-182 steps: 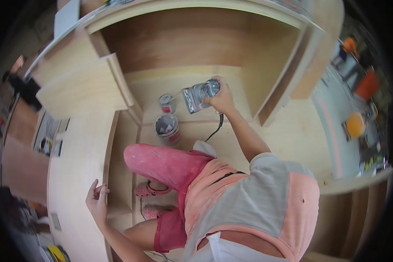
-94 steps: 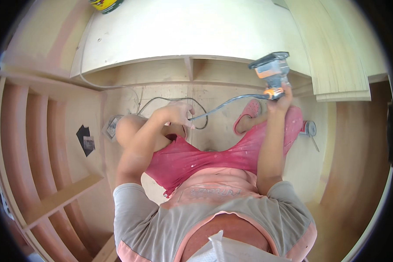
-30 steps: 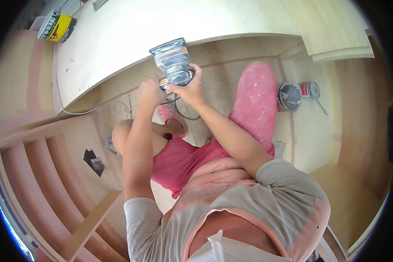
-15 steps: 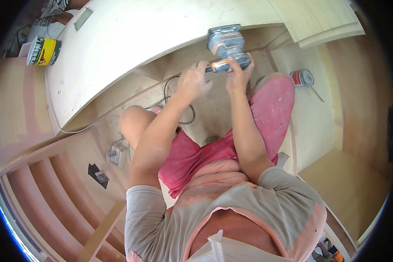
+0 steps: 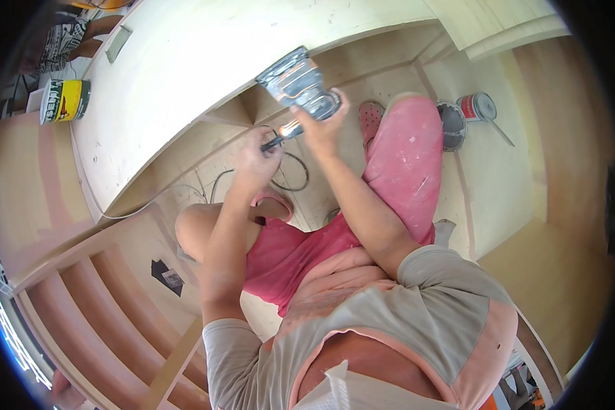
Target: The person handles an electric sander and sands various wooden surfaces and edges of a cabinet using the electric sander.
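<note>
An electric sander point(image 5: 295, 82), grey-blue with a flat square pad, is held over the edge of a pale panel point(image 5: 205, 61), its pad end pointing up and left. My right hand point(image 5: 322, 130) wraps round the sander's body. My left hand point(image 5: 256, 162), somewhat blurred, is closed at the black cord end of the tool. The dark cord point(image 5: 307, 176) loops down behind my hands to the floor. Whether the pad touches the panel I cannot tell.
A yellow and green tub point(image 5: 66, 101) and a small grey block point(image 5: 118, 44) rest by the panel's left side. Right of my knee stand a grey-smeared bucket point(image 5: 452, 126) and a red-labelled tin point(image 5: 477, 107). A black sheet point(image 5: 167, 276) lies near wooden shelving point(image 5: 92, 314).
Both hands and the sander have moved left and slightly down, and the sander has tilted to the left. My right knee has shifted left, uncovering the bucket and a pink clog.
</note>
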A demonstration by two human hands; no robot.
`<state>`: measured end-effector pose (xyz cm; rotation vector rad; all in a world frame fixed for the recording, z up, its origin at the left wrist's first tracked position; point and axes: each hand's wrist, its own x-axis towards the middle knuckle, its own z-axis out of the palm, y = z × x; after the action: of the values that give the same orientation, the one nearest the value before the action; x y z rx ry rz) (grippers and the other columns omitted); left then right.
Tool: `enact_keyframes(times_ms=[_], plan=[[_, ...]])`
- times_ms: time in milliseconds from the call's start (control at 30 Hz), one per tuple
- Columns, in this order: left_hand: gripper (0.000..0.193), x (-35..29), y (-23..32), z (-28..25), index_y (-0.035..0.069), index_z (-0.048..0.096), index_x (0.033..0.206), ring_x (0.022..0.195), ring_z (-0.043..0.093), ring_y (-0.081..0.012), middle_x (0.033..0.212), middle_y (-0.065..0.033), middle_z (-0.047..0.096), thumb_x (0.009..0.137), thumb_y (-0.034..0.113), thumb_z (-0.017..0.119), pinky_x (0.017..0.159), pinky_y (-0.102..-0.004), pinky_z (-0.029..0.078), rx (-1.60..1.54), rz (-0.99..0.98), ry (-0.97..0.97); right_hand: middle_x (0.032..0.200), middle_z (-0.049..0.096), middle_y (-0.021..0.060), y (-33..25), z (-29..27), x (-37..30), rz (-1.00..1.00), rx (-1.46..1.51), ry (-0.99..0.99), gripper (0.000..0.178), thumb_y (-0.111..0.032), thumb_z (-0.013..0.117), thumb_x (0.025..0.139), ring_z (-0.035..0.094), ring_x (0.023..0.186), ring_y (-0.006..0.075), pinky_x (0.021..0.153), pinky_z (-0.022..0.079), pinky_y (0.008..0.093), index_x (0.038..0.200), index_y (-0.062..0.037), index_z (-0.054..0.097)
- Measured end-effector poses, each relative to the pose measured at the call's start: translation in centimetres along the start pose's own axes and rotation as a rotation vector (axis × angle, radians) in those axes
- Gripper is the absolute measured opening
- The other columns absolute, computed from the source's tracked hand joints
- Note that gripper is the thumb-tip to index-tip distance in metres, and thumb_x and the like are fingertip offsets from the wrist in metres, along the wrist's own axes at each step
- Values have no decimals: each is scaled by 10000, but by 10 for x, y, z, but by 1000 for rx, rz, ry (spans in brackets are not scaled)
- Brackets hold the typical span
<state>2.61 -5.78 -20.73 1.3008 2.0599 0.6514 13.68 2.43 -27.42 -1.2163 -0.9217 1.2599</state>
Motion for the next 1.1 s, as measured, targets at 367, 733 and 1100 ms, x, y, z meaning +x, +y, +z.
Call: enact_keyframes(times_ms=[367,733,1100], plan=[[725,-5,16,-3,55,341,1348,908,568,-277,1106,-209,509,723,127,701,787,-371,484,154,198,71,1163,431,142,-21,-31,57,126,652,255,746,-40,716,697,498,1040,229,860,444,346,1287,-22,260],[716,-64,10,10,-6,385,1338,1116,507,-289,1230,-217,479,799,344,701,929,-367,411,-586,-439,-199,1021,524,108,10,10,2,478,539,-149,691,-21,756,640,587,825,192,565,503,340,1183,-63,331],[378,22,46,81,6,537,1105,905,598,-154,1032,-83,606,852,252,671,745,-292,495,-1389,-286,385,940,596,121,-15,-1,7,375,483,-240,292,-217,582,827,603,821,228,753,503,363,1001,17,556]])
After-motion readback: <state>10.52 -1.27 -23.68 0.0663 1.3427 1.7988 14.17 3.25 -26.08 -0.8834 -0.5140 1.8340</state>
